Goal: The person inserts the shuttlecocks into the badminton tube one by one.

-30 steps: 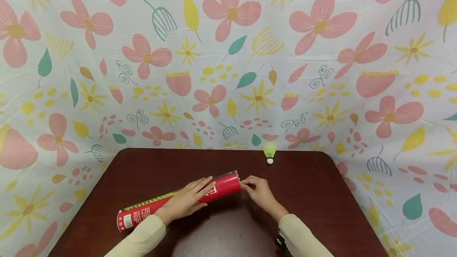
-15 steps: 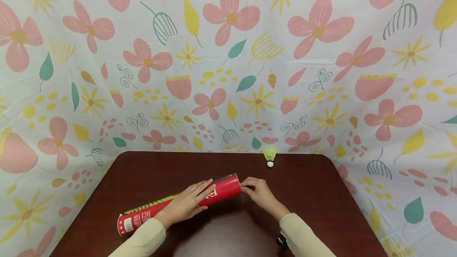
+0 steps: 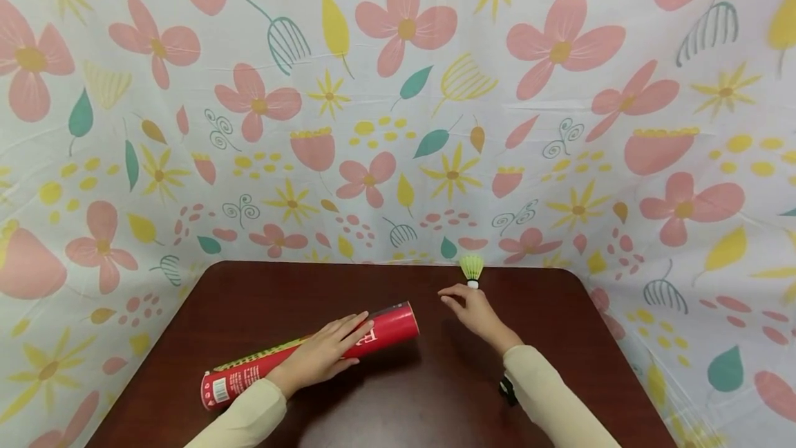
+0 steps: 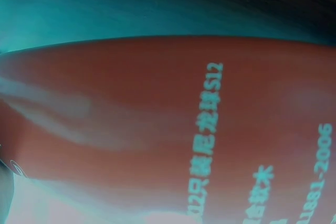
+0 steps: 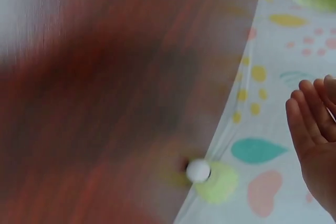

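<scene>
A red shuttlecock tube (image 3: 392, 330) lies slanted across the table, its right end pointing toward the far side. My left hand (image 3: 320, 355) holds it near the middle, fingers over its top and thumb along the near side. In the left wrist view the printed red tube (image 4: 131, 108) fills most of the picture. My right hand (image 3: 475, 313) is apart from the tube, fingers loosely bent and nothing held. Just beyond it stands a yellow-green shuttlecock (image 3: 472, 267) with a white base, also seen as a blurred shuttlecock (image 5: 218, 182) in the right wrist view.
The dark brown table (image 3: 547, 337) has rounded far corners. Close behind it hangs a white cloth (image 3: 398, 234) printed with flowers and leaves. A dark strapped device (image 3: 507, 390) sits at my right wrist.
My right hand has left the tube's right end and moved up and right toward the shuttlecock. Yellow-green tips that showed at the tube's rim are out of sight. The left hand stays on the tube.
</scene>
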The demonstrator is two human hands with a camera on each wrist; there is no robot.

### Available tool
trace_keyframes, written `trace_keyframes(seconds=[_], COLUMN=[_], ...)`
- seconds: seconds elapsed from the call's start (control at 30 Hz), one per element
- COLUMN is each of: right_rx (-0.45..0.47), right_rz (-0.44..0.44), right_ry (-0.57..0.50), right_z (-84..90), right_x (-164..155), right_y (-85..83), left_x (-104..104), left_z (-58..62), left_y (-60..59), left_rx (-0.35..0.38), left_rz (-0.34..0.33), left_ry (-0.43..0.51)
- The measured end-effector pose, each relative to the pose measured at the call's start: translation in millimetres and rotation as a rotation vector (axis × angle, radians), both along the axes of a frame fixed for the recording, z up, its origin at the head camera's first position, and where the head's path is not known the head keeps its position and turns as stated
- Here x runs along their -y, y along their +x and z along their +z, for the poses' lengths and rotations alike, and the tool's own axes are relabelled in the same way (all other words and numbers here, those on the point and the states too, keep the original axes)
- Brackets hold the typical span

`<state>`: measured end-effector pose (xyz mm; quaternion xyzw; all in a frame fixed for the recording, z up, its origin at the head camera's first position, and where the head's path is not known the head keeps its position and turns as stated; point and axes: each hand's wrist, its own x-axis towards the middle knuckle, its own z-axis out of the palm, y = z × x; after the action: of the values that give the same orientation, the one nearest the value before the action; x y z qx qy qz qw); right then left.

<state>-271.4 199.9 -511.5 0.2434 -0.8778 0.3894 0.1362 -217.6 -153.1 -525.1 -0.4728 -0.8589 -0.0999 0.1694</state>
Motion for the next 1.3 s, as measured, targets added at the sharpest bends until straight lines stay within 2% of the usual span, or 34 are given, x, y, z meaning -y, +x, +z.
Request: trace_keyframes(seconds=[0.17,0.43,0.6,0.83,1.07,1.3], right_rx=[0.044,0.219,0.305,0.397,0.434,0.480], right_rz=[-0.055,-0.172,-0.198,-0.192,-0.166,-0.189], right_ry=[0.030,0.091,0.116,0.085,0.047,0.087], right_z=[1.6,-2.9,-10.1,-13.5,-11.7,-15.9], right_x=[-16.1,-38.4,-51.1,-60.8,-59.3,-53.0], right_y=[-20.2,-51.1,-65.7,-76.6,-81.1,-82.5], left_x=[3.9,7.7,8.8,7.2,6.7,6.4], left_z=[-2.8,-5.7,-9.4,-6.6,-3.8,-5.7], left_y=[-1.4,-2.0,-1.9,-5.1,-5.2,-4.4], left_rx=[0.001,0.007,0.012,0.016,0.008,0.004], left_rz=[0.005,0.006,0.008,-0.018,-0.009,0.003], left_ry=[0.010,0.009,0.001,0.013,-0.018,-0.027])
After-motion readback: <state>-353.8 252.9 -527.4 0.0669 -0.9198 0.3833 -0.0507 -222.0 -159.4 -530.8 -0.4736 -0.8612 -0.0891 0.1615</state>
